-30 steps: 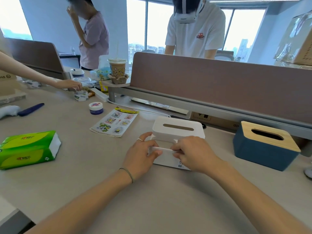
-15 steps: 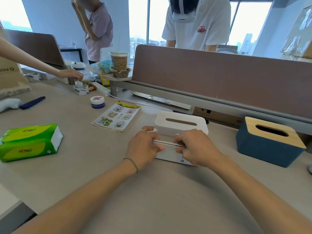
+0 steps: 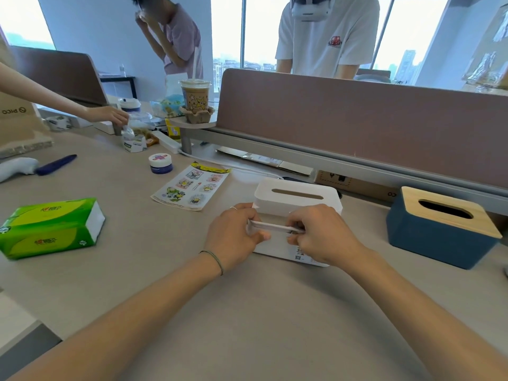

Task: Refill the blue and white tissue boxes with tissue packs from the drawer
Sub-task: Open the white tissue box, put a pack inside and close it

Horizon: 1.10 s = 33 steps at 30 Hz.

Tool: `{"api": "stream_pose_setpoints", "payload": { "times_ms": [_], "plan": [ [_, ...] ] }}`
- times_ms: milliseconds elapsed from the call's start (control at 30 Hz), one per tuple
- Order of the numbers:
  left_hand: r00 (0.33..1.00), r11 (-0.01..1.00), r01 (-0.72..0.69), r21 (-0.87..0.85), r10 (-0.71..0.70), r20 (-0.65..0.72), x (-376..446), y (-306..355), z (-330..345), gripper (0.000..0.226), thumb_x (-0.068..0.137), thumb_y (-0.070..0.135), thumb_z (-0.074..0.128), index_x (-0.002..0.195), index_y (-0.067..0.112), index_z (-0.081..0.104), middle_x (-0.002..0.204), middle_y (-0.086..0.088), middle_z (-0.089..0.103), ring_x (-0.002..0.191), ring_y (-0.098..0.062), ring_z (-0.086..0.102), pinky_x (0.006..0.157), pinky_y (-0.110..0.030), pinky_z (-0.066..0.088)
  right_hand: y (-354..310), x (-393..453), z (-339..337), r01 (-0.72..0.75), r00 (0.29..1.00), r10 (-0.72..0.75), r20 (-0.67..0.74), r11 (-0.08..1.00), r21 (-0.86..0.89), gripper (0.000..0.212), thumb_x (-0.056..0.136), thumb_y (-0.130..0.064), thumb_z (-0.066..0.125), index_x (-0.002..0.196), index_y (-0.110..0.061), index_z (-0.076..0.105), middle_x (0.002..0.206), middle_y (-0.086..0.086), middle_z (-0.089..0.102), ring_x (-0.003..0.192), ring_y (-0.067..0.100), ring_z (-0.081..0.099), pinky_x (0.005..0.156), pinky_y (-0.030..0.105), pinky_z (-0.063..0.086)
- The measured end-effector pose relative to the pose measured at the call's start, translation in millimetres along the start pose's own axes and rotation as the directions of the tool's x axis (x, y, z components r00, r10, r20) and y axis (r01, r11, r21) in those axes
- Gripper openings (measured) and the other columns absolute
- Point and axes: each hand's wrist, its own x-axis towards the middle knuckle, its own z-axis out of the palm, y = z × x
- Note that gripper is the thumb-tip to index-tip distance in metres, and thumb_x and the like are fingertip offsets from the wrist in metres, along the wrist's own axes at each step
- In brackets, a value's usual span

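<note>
White box sits mid-desk, its long axis running left-right just beyond both hands, left hand and right hand each pinching an end of a thin white strip (green pack waits far left of the box, blue box right).

Head-worn view, facing forward-down, desk close

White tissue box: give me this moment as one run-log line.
left hand + right hand: pinching thin white strip at white pack | white tissue box: behind | blue tissue box: untouched | green tissue pack: on desk
</note>
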Motion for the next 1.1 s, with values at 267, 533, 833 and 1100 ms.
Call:
{"api": "stream_pose_setpoints", "payload": {
  "times_ms": [267,533,833,1100],
  "plan": [
    [0.996,0.996,-0.072,-0.055,0.069,-0.058,1,0,-7,0.016,0.091,0.036,0.069,0.085,0.022,0.071,0.115,0.005,0.07,0.097,-0.016,0.063,0.086,-0.043,0.054,2,-4,-7,0.117,0.992,-0.12,-0.04,0.991,-0.063,0.014,0.092,-0.026,0.063,0.096,-0.025,0.076,0.077,-0.011,0.055,0.076,0.015,0.053,0.064,0.032,0.042],
    [0.976,0.988,-0.113,-0.105,0.091,-0.197,7,3,-26,0.016,0.09,0.038,0.07,0.086,0.022,0.067,0.089,0.009,0.069,0.086,-0.015,0.062,0.08,-0.044,0.055,-10,3,-22,0.167,0.972,-0.175,-0.158,0.984,-0.059,0.022,0.087,-0.013,0.068,0.105,-0.021,0.077,0.086,-0.005,0.068,0.084,0.018,0.06,0.071,0.039,0.051],
    [0.953,0.996,0.03,-0.083,-0.054,-0.3,10,-43,-74,0.017,0.09,0.038,0.07,0.084,0.022,0.069,0.093,0.005,0.07,0.084,-0.018,0.063,0.073,-0.035,0.053,-60,60,-10,0.283,0.94,-0.289,-0.182,0.957,-0.059,0.036,0.082,-0.001,0.062,0.108,-0.02,0.077,0.089,-0.002,0.07,0.086,0.022,0.061,0.073,0.039,0.052],
    [0.947,0.984,0.164,0.067,-0.139,-0.29,14,-117,-106,0.014,0.092,0.043,0.066,0.085,0.031,0.066,0.084,0.004,0.07,0.081,-0.022,0.063,0.069,-0.037,0.05,-106,122,27,0.346,0.936,-0.35,-0.04,0.934,-0.088,0.036,0.083,-0.002,0.061,0.11,-0.022,0.074,0.095,0.002,0.069,0.088,0.024,0.06,0.067,0.029,0.039]
  ]
}}
